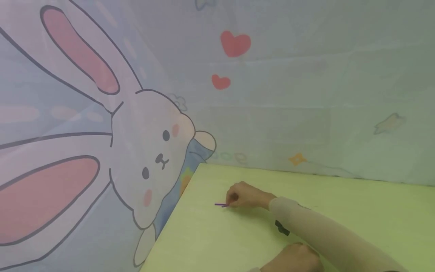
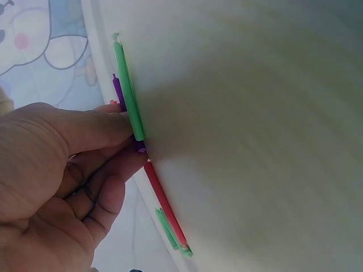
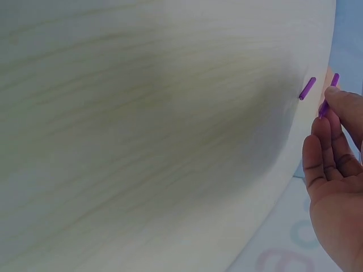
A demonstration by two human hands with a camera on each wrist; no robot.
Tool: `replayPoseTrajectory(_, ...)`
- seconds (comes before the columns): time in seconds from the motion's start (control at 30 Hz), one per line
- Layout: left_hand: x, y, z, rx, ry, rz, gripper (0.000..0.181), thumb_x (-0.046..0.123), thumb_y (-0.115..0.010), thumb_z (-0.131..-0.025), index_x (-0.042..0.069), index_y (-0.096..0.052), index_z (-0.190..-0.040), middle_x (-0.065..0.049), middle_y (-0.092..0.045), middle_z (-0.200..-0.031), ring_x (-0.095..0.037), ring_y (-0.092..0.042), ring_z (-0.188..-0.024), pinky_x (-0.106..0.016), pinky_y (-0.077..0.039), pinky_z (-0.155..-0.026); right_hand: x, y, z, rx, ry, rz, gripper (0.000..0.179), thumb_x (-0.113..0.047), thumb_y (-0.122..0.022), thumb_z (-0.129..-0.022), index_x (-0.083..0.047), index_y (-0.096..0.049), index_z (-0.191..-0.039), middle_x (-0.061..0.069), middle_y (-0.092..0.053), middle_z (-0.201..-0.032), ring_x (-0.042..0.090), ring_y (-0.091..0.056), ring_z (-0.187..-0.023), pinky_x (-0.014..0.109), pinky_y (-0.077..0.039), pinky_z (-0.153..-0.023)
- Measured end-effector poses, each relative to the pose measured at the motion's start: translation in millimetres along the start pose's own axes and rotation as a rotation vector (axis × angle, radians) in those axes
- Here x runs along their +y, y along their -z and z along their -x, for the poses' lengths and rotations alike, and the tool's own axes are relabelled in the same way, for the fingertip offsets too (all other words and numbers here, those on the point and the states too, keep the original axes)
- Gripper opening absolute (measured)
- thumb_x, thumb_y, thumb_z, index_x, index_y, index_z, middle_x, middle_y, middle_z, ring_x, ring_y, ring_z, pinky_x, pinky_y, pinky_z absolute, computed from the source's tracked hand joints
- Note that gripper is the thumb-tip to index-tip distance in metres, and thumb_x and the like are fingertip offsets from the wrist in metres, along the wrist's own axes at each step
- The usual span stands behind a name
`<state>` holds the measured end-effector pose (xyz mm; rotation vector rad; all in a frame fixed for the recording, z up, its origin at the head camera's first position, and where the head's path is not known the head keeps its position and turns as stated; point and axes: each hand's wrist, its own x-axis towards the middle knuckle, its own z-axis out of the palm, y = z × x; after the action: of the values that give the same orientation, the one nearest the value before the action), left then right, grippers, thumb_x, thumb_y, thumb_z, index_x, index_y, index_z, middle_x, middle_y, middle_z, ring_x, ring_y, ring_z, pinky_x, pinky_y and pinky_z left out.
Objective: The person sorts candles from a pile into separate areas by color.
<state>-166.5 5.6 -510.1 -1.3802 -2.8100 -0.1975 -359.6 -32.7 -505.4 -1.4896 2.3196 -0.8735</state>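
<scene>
Hands pinching sticks, R arm stretched out over tbl.

This looks like a small screened-off corner decorated like a nursery or playroom, though whether it sits inside a home or elsewhere cannot be told. Creased, printed sheeting hangs just beyond the plain yellow-green counter; left of the counter it shows a big cartoon rabbit, above the counter's far edge two red hearts.
</scene>
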Motion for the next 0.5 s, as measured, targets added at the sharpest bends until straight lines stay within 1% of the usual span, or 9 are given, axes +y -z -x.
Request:
replayPoseTrajectory(0.07, 0.8, -0.2, -0.9, 0.002, -0.005, -0.014, 0.06, 0.051, -0.071, -0.106, 0.027, -0.05, -0.056, 0.016, -0.034, -0.055, 0.003, -0.022, -0.054, -0.009, -0.025, -0.054, 1.2, -1.1, -0.3, 0.012, -0.003, 0.007, 0.009, -0.007, -0.083, -0.099, -0.015, -0.085, -0.1, -0.012, -0.074, -0.093, 0.003, -0.062, -0.085, 0.023, -0.058, -0.083)
replayPoseTrajectory(0.13, 0.8, -0.1, -1.5, 0.011, -0.017, -0.006, 0.058, 0.047, -0.075, -0.104, 0.027, -0.051, -0.055, 0.017, -0.035, -0.053, 0.004, -0.022, -0.053, -0.009, -0.025, -0.053, 2.8, -2.1, -1.6, 0.03, -0.001, 0.022, 0.01, -0.006, -0.084, -0.099, -0.016, -0.085, -0.1, -0.012, -0.074, -0.094, 0.003, -0.063, -0.086, 0.023, -0.058, -0.084)
replayPoseTrajectory(0.2, 0.6, 0.9, -2.8, 0.025, -0.033, -0.003, 0.054, 0.041, -0.081, -0.1, 0.027, -0.053, -0.055, 0.017, -0.035, -0.053, 0.003, -0.022, -0.053, -0.009, -0.024, -0.054, 4.4, -2.9, -2.5, 0.046, 0.007, 0.034, 0.009, -0.007, -0.085, -0.098, -0.016, -0.085, -0.101, -0.011, -0.075, -0.095, 0.004, -0.064, -0.088, 0.024, -0.059, -0.085)
replayPoseTrajectory(0.3, -0.2, 1.7, -3.3, 0.042, -0.055, 0.003, 0.046, 0.036, -0.086, -0.094, 0.029, -0.06, -0.056, 0.018, -0.039, -0.053, 0.004, -0.024, -0.054, -0.008, -0.025, -0.055, 6.0, -4.2, -2.8, 0.064, 0.001, 0.044, 0.01, -0.008, -0.084, -0.098, -0.016, -0.085, -0.103, -0.009, -0.075, -0.098, 0.005, -0.066, -0.092, 0.025, -0.06, -0.087)
replayPoseTrajectory(0.37, -0.5, 1.8, -3.5, 0.045, -0.058, -0.016, 0.039, 0.036, -0.087, -0.092, 0.032, -0.066, -0.059, 0.021, -0.042, -0.056, 0.005, -0.027, -0.058, -0.007, -0.026, -0.057, 6.6, -4.0, -2.0, 0.066, -0.002, 0.042, 0.01, -0.007, -0.084, -0.098, -0.015, -0.084, -0.104, -0.007, -0.075, -0.1, 0.006, -0.067, -0.093, 0.026, -0.06, -0.088)
replayPoseTrajectory(0.43, -1.1, 1.4, -3.0, 0.039, -0.058, -0.027, 0.034, 0.039, -0.087, -0.092, 0.033, -0.071, -0.063, 0.022, -0.045, -0.058, 0.006, -0.03, -0.06, -0.006, -0.028, -0.059, 7.0, -3.3, -0.9, 0.065, -0.01, 0.041, 0.01, -0.005, -0.083, -0.097, -0.013, -0.084, -0.104, -0.006, -0.075, -0.101, 0.006, -0.066, -0.094, 0.026, -0.06, -0.089)
replayPoseTrajectory(0.5, -2.0, 1.0, -1.9, 0.027, -0.052, -0.013, 0.029, 0.042, -0.085, -0.094, 0.033, -0.077, -0.068, 0.024, -0.05, -0.061, 0.007, -0.033, -0.061, -0.005, -0.03, -0.061, 7.5, -2.8, -0.1, 0.06, -0.012, 0.041, 0.009, -0.005, -0.083, -0.098, -0.013, -0.084, -0.103, -0.006, -0.075, -0.1, 0.006, -0.066, -0.093, 0.026, -0.06, -0.088)
